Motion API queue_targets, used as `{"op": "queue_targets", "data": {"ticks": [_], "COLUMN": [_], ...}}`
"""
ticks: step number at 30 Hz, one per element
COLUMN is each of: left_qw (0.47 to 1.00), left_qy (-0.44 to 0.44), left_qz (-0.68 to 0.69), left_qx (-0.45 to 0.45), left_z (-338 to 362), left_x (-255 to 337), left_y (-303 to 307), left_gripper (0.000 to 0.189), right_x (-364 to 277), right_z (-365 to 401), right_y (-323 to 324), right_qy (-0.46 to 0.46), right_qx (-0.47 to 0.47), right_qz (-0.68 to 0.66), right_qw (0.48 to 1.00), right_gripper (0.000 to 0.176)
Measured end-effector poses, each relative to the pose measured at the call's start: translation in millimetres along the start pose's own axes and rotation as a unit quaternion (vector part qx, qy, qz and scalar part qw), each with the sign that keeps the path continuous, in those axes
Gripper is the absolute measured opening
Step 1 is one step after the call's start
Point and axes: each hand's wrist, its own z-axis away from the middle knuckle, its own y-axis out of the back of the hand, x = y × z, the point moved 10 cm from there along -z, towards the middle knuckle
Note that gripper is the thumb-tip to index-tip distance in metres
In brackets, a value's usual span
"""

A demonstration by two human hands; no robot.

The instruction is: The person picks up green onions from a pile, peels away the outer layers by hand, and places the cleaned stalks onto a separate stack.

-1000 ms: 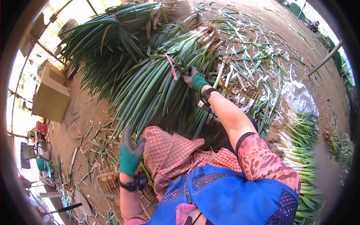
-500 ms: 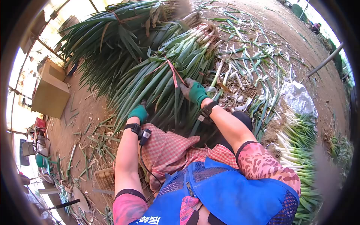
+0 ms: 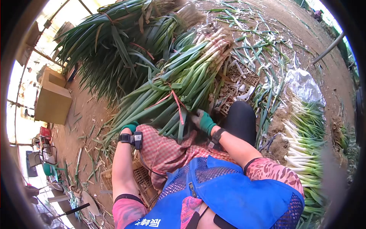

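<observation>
A large bundle of green onions (image 3: pixel 190 76), bound with a pinkish-red ribbon (image 3: pixel 176 100), lies across the pile in front of me. Its white root ends point to the upper right, its leaves to the lower left. My left hand (image 3: pixel 130 126), in a green glove, is at the leaf ends; the leaves hide its fingers. Against the near side of the bundle is my right hand (image 3: pixel 204 122), in a green glove with a grey palm, below the ribbon and apart from it. Its fingers are blurred and partly hidden.
More tied green onions (image 3: pixel 110 49) are heaped behind the bundle. Trimmed leaves (image 3: pixel 263 57) litter the ground. A row of white-stemmed onions (image 3: pixel 301 149) lies at right, below silvery sheeting (image 3: pixel 303 84). A plastic crate (image 3: pixel 143 181) is beside me, and a yellowish box (image 3: pixel 53 101) stands at left.
My right hand has let go of the ribbon and moved down and right to the bundle's near side. My left hand has moved left and down. The bundle has shifted and turned slightly.
</observation>
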Motion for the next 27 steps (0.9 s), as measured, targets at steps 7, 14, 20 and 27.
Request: {"op": "queue_targets", "data": {"ticks": [7, 14, 20, 27], "left_qw": [0.990, 0.915, 0.804, 0.708], "left_qy": [-0.099, -0.129, -0.041, 0.402], "left_qz": [-0.074, 0.381, 0.507, 0.443], "left_qx": [0.070, -0.022, 0.308, 0.375], "left_z": [83, 213, 313, 465], "left_x": [117, 152, 2, -173], "left_y": [109, 143, 119, -161], "left_gripper": [0.015, 0.032, 0.040, 0.057], "right_x": [22, 4, -17, -18], "right_z": [-32, -1, 65, 95], "right_y": [21, 34, 50, 41], "right_qy": [-0.002, 0.003, -0.144, -0.181], "right_qx": [-0.024, -0.001, -0.104, -0.154], "right_qz": [-0.022, 0.067, -0.096, -0.056], "right_qw": [0.999, 0.998, 0.979, 0.970], "right_gripper": [0.030, 0.042, 0.028, 0.028]}}
